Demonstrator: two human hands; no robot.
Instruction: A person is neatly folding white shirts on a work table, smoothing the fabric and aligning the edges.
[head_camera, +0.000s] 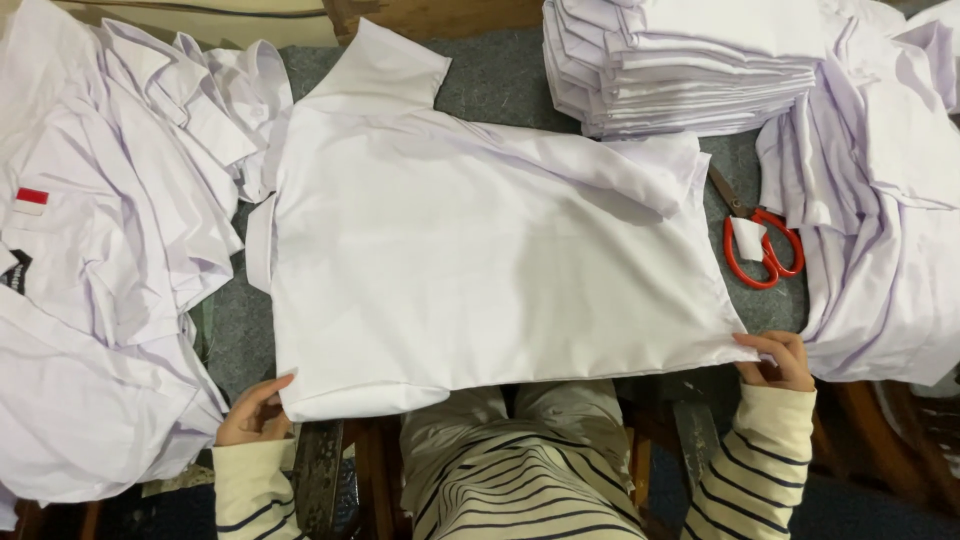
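A grey felt-covered table (500, 75) carries the work. Spread flat across its middle lies a white shirt (480, 270), back side up, with one short sleeve (385, 65) pointing toward the far edge and a folded portion at the upper right. Its near hem hangs just over the table's front edge.

To the left lies a loose heap of white shirts (100, 280), one bearing a small red-and-white patch (31, 200). At the right lies a second loose pile of white garments (880, 220). At the far right of the table stands a neat stack of folded white shirts (690, 65).

Between the spread shirt and the right pile rest red-handled scissors (762, 245), with a small white scrap at the handles.

The left hand (255, 412) pinches the shirt's near-left corner, fingers closed on the cloth. The right hand (780, 360) grips the near-right corner, fingers curled over the hem. Both forearms wear striped cream sleeves (755, 460).
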